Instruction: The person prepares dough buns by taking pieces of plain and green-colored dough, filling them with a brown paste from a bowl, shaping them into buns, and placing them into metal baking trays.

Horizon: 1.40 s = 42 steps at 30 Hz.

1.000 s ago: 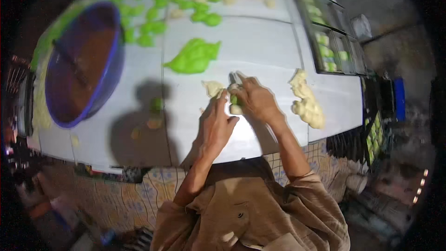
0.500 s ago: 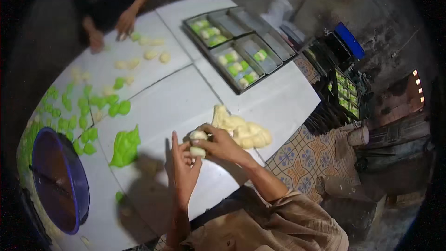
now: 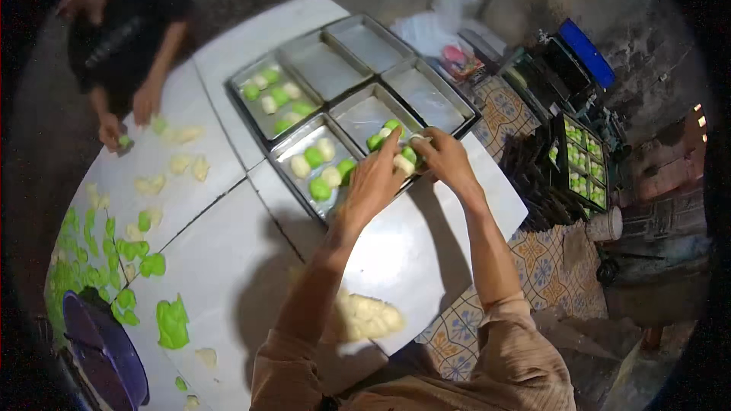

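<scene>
My left hand (image 3: 373, 184) and right hand (image 3: 449, 158) reach into the near middle compartment of a dark metal baking tray (image 3: 276, 154). Between them sit green and cream dough balls; a cream dough ball (image 3: 404, 165) and a green one (image 3: 410, 154) show in the gap. The left fingers close against the near side of this group and partly hide it. My right thumb and fingers pinch a pale dough ball (image 3: 419, 138) at its far right end. In the compartment to the left lie more dough balls, green (image 3: 320, 189) and cream (image 3: 300, 166).
A flattened green dough sheet (image 3: 173, 323), many green dough pieces (image 3: 99, 251) and a purple basin (image 3: 106, 350) are on the table's left. Cream dough (image 3: 369, 317) lies near me. Across the table a person (image 3: 129, 38) handles dough. Another filled tray (image 3: 585, 160) stands at right.
Both hands have moved from the near table, where they held pale dough balls, forward into the tray compartment. My view has shifted toward the tray.
</scene>
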Each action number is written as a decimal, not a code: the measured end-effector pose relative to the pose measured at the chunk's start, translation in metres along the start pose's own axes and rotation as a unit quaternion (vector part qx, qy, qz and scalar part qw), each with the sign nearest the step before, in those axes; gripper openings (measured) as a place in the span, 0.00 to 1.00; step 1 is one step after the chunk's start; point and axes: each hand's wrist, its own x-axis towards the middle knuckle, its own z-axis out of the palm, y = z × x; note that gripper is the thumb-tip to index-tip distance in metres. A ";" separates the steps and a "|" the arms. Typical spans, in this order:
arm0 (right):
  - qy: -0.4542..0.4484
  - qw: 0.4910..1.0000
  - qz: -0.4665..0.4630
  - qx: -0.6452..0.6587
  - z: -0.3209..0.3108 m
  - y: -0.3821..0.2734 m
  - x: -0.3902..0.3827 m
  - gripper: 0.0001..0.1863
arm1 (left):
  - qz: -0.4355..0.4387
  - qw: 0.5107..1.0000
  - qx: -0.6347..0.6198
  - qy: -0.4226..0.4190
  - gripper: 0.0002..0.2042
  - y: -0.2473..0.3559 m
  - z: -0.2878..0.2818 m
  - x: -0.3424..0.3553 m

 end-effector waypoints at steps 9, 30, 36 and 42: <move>-0.139 0.893 -0.072 -0.421 0.007 -0.005 0.031 0.09 | 0.003 0.973 0.227 -0.050 0.18 -0.037 0.025 0.013; -0.278 0.949 -0.142 -0.044 0.041 -0.020 -0.184 0.14 | -0.214 0.959 0.163 0.088 0.12 -0.024 -0.107 -0.245; -0.287 0.945 -0.134 -0.084 0.086 -0.078 -0.200 0.13 | -0.216 0.961 0.110 0.134 0.13 -0.033 -0.110 -0.289; -0.235 0.939 -0.230 -0.100 0.147 -0.115 -0.190 0.17 | -0.241 0.956 0.017 0.163 0.17 -0.034 -0.113 -0.308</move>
